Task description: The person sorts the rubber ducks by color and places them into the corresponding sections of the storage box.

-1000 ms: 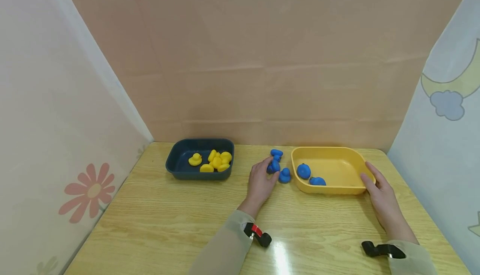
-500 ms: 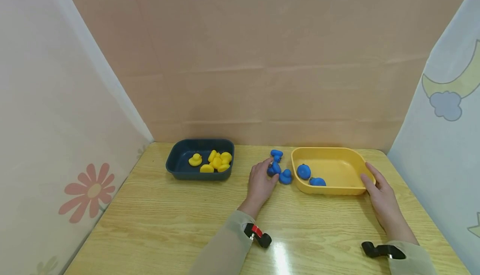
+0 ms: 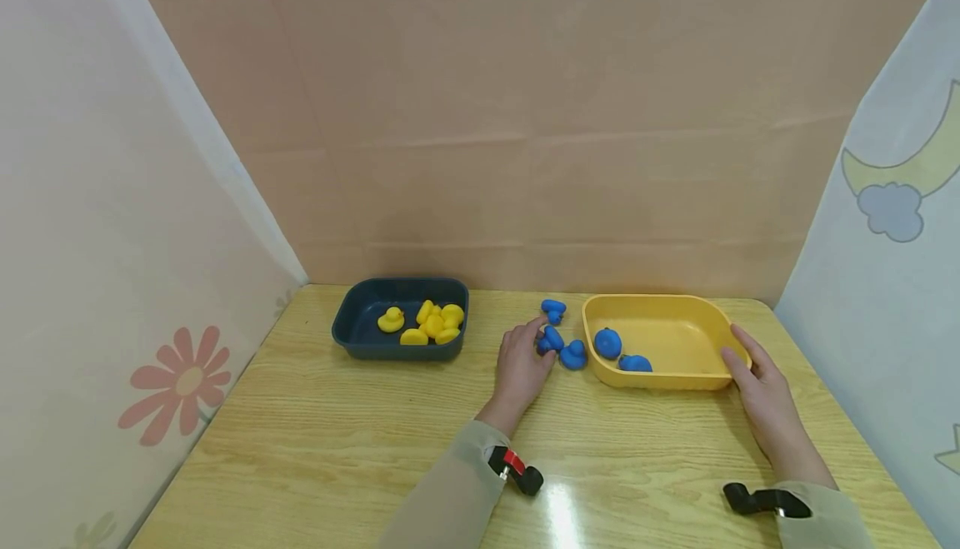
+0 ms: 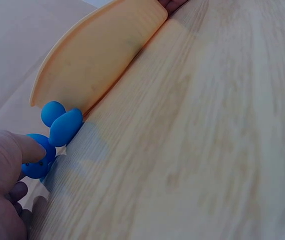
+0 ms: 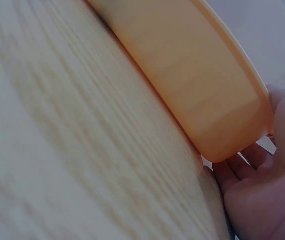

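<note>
My left hand [image 3: 542, 339] pinches a small blue duck [image 3: 552, 338] on the wooden table, thumb on top of it [image 4: 36, 159]. A second blue duck [image 3: 573, 355] lies just right of it, touching the yellow tray's [image 3: 675, 379] left end [image 4: 62, 122]. A third blue duck [image 3: 553, 307] sits a little farther back. Two blue ducks [image 3: 619, 351] lie inside the yellow tray. My right hand [image 3: 738, 351] rests against the tray's right end with fingers nearly straight, thumb along the front wall [image 5: 252, 170].
A dark blue tray [image 3: 360, 341] with several yellow ducks [image 3: 431, 322] stands at the left back. Cloth walls close in the table on the left, back and right. Bare wood [image 3: 337, 449] stretches across the front of the table.
My left fingers have closed on the blue duck and drawn it slightly right and nearer. The duck beside it has shifted against the yellow tray. The right hand has stayed still.
</note>
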`<move>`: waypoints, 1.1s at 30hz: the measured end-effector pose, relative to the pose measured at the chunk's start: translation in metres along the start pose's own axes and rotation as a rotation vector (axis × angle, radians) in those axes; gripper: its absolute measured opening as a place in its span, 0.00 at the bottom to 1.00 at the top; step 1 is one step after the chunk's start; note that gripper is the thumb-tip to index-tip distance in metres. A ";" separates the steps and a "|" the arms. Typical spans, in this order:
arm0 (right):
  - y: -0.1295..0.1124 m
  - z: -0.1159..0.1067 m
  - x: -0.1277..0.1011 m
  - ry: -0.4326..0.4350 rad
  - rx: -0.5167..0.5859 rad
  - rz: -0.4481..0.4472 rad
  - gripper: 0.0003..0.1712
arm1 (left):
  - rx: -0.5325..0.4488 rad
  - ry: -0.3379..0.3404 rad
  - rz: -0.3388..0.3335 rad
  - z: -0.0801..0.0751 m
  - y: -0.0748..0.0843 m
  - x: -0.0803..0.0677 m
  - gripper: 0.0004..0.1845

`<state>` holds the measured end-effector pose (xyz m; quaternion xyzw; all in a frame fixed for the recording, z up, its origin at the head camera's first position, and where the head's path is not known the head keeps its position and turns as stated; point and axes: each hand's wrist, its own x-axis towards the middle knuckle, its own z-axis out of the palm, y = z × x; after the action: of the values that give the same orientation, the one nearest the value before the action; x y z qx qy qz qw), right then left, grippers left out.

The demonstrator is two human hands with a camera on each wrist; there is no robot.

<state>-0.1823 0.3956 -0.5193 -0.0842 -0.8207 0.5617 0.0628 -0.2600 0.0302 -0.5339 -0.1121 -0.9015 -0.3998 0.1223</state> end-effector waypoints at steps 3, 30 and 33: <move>-0.001 0.000 -0.001 -0.002 -0.001 0.000 0.43 | 0.000 0.002 -0.001 0.000 0.000 0.000 0.31; 0.000 0.001 -0.001 0.003 -0.002 -0.008 0.43 | -0.056 0.039 -0.055 -0.002 0.004 -0.001 0.26; 0.000 0.001 -0.001 0.004 0.009 -0.005 0.43 | -0.072 0.048 -0.052 -0.003 0.005 -0.001 0.26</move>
<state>-0.1815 0.3944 -0.5193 -0.0832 -0.8182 0.5651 0.0661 -0.2568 0.0309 -0.5287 -0.0834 -0.8858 -0.4377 0.1294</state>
